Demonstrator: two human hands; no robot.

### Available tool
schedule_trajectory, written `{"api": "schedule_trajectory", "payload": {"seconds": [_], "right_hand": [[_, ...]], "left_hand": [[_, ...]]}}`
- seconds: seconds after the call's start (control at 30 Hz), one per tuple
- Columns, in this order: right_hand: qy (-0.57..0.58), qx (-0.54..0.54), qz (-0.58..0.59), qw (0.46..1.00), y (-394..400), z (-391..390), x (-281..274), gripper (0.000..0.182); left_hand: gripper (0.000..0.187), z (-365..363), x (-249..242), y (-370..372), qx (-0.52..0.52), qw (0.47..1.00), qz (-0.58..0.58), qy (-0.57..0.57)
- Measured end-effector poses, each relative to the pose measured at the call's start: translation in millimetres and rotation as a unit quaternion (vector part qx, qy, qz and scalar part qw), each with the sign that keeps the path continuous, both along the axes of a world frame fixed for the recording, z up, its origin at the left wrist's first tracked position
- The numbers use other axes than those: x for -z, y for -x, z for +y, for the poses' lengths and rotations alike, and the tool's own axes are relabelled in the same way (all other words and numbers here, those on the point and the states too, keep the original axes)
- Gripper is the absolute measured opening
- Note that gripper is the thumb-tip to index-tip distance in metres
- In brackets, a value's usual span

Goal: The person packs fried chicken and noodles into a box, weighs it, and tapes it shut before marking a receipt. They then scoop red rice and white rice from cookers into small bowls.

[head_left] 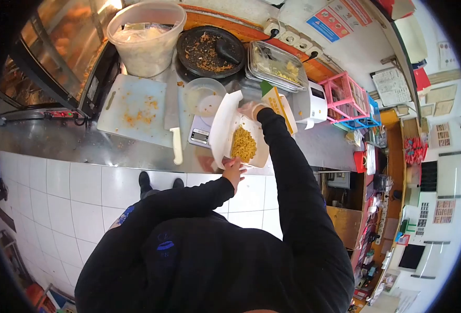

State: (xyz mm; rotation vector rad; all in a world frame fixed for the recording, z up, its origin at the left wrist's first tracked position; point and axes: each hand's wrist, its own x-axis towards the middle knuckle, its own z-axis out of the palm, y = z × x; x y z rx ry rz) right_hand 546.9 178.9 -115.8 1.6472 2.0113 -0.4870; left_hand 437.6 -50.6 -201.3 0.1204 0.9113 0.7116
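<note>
A white cardboard takeaway box [221,128] stands unfolded on the steel counter, with yellow, grainy food like fried rice [244,144] in its base. My left hand [233,170] is closed on the near edge of the box, its fingertips over the rim by the food. At the far end, my right hand [251,110] is closed on the box's far wall, its fingers partly hidden by the cardboard and sleeve. A yellow and green printed carton [280,108] is just right of my right wrist. Against the box's left side is a small kitchen scale [201,135].
Left of the box lie a knife [173,112] and a cutting board [131,115] with orange crumbs. Behind are a clear plastic tub [149,55], a dark stone mortar [202,57], lidded clear trays [277,65] and a white machine [314,101]. Another person's shoes [145,181] show below.
</note>
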Motion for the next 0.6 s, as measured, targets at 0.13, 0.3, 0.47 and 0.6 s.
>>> {"api": "schedule_trajectory", "payload": {"seconds": [0.13, 0.3, 0.47, 0.6], "right_hand": [[0.013, -0.127, -0.017, 0.992, -22.2, -8.5, 4.6, 0.046], [0.054, -0.05, -0.053, 0.996, -50.7, -30.1, 16.4, 0.042], [0.068, -0.26, -0.027, 0.963, -85.5, -44.0, 31.6, 0.031], [0.121, 0.013, 0.305, 0.945, -114.8, -56.4, 48.0, 0.022]], "left_hand": [[0.016, 12.9, -9.6, 17.0, -0.076, 0.996, -0.019, 0.044], [0.009, 11.3, -8.3, 57.6, -0.001, 0.998, -0.054, 0.028], [0.011, 13.5, -24.2, 70.2, -0.044, 0.994, -0.054, 0.088], [0.014, 14.2, -25.6, 72.1, -0.037, 0.991, -0.066, 0.11]]}}
